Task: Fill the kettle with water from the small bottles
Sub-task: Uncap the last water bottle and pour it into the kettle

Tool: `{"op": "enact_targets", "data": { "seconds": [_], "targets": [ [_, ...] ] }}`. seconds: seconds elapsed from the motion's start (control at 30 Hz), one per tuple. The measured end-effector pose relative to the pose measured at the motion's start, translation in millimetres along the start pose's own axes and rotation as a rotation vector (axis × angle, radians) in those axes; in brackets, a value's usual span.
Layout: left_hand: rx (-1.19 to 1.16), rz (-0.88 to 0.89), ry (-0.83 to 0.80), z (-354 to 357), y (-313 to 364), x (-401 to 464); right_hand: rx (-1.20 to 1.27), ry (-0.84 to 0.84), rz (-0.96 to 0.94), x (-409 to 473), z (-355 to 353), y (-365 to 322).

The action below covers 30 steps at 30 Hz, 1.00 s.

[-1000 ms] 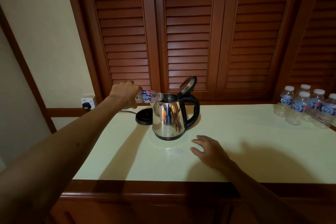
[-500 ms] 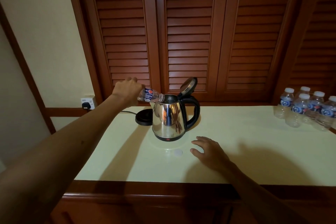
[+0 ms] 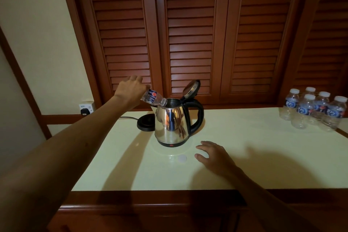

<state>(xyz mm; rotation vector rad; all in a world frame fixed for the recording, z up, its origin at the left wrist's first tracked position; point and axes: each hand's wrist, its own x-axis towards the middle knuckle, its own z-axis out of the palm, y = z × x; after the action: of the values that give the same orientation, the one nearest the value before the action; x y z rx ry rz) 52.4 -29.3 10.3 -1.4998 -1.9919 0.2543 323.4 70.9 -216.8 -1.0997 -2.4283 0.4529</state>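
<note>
Wrapped around the bottom end of a small bottle (image 3: 153, 98), the left hand (image 3: 130, 91) holds it tight and tips it down to the right. Most of the bottle sticks out past the fingers, and its neck rests at the open top of the shiny kettle (image 3: 171, 124). The kettle stands on the pale table (image 3: 244, 156) with its lid (image 3: 192, 88) flipped up (the black handle points right). Its round black base (image 3: 146, 122) sits just behind it on the left. The right hand (image 3: 213, 156) lies flat and open on the table near the kettle, holding nothing. A white cap (image 3: 182, 158) lies beside that hand. More bottles (image 3: 312, 108) stand far off on the right.
</note>
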Motion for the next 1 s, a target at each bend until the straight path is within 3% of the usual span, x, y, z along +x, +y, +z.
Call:
{"op": "enact_targets", "data": {
  "seconds": [0.53, 0.73, 0.83, 1.0],
  "targets": [
    [0.101, 0.077, 0.058, 5.9, 0.3, 16.5, 0.017, -0.014, 0.027, -0.2, -2.9, -3.2],
    [-0.472, -0.134, -0.126, 36.2, 0.6, -1.8, 0.015, -0.013, 0.027, 0.8, -2.7, -3.3],
    [-0.782, -0.280, -0.118, 57.9, 9.5, -24.9, 0.006, -0.016, 0.026, 1.1, -2.4, -3.3],
    [-1.330, -0.380, -0.181, 83.2, 50.2, -65.8, -0.023, -0.038, 0.020, 1.9, -1.6, -2.7]
  ]
}}
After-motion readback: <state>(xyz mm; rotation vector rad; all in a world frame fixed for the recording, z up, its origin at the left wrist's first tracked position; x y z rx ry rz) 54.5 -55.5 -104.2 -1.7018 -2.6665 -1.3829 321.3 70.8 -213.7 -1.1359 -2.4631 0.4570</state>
